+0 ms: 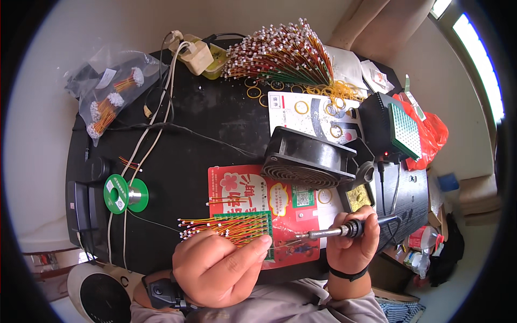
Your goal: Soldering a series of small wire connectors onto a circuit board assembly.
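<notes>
My right hand (351, 245) is closed round the handle of a soldering iron (328, 232), whose metal tip points left toward the edge of a green circuit board (268, 218). Several red and yellow wires (237, 223) with small white connectors lie in rows across that board. Over its near part sits my left hand (223, 269), thumb and forefinger pinched on a thin solder wire (284, 245) that reaches out toward the iron's tip. The solder trails back to a green spool (121, 194) at the left. My left fingers hide part of the board.
A red printed sheet (291, 215) lies under the board. Behind it stands a black fan (309, 156), with a black soldering station (379, 126) farther right. A large wire bundle (285, 54), yellow rubber bands (301, 107) and a bag of wires (116, 91) are at the back. White cables (156, 124) cross the left.
</notes>
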Demonstrator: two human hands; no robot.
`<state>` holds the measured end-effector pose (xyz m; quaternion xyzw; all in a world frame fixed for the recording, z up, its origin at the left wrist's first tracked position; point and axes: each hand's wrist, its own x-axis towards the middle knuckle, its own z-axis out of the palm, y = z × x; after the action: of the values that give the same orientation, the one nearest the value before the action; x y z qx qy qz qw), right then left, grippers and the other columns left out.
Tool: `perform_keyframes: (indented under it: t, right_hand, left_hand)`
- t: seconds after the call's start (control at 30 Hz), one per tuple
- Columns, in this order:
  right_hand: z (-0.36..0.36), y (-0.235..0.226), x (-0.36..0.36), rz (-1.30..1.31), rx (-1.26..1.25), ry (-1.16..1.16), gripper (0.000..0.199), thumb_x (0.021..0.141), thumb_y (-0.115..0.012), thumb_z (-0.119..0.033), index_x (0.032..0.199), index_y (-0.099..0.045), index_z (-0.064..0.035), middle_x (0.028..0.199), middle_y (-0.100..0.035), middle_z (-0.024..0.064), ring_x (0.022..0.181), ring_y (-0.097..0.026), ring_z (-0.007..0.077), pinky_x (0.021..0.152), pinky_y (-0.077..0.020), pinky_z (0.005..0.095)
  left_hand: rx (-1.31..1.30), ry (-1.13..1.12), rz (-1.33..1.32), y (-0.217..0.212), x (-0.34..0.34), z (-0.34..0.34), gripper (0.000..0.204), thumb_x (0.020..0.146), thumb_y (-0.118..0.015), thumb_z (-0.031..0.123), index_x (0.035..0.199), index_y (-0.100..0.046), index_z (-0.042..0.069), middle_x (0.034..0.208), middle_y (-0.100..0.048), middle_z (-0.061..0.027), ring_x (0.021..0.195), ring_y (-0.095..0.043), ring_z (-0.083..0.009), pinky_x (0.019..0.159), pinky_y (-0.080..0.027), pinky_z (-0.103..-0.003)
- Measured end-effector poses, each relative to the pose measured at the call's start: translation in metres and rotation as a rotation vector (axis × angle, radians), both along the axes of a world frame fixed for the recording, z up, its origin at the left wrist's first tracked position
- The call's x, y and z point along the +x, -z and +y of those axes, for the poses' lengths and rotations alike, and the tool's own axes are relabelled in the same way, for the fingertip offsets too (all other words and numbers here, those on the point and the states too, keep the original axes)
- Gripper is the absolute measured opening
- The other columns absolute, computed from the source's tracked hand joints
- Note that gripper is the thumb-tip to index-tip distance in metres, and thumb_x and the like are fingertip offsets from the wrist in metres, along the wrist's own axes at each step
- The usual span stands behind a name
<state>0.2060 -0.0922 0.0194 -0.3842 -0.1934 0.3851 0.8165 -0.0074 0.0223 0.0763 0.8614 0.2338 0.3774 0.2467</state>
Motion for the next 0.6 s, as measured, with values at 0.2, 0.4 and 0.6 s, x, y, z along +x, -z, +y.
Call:
perform_keyframes:
  t: [0.2, 0.4, 0.6]
  right_hand:
    - [0.001, -0.002, 0.000, 0.002, -0.025, -0.009, 0.031, 0.102, -0.052, -0.031, 0.094, -0.056, -0.0014, 0.064, -0.057, 0.0155, 0.046, -0.045, 0.0133, 0.040, -0.0354, 0.0253]
    - [0.002, -0.002, 0.000, -0.013, -0.032, -0.005, 0.030, 0.101, -0.053, -0.030, 0.093, -0.056, -0.0015, 0.063, -0.057, 0.0156, 0.046, -0.044, 0.0135, 0.041, -0.0348, 0.0254]
    - [0.001, -0.002, 0.001, -0.017, -0.032, -0.016, 0.030, 0.101, -0.054, -0.030, 0.093, -0.056, -0.0015, 0.064, -0.057, 0.0156, 0.046, -0.045, 0.0136, 0.041, -0.0350, 0.0259]
  left_hand:
    - [0.154, -0.073, -0.007, 0.006, 0.000, -0.001, 0.026, 0.073, -0.071, -0.003, 0.099, -0.073, 0.000, 0.072, -0.062, -0.0049, 0.052, -0.054, -0.0167, 0.049, -0.045, -0.029]
    - [0.264, -0.041, -0.073, 0.012, 0.003, 0.004, 0.024, 0.076, -0.073, 0.002, 0.099, -0.074, -0.003, 0.060, -0.050, 0.0030, 0.047, -0.045, -0.0107, 0.046, -0.037, -0.025]
    - [0.271, -0.062, -0.078, 0.012, 0.004, 0.003, 0.025, 0.075, -0.073, 0.003, 0.099, -0.074, -0.003, 0.059, -0.050, 0.0036, 0.046, -0.044, -0.0105, 0.046, -0.037, -0.025]
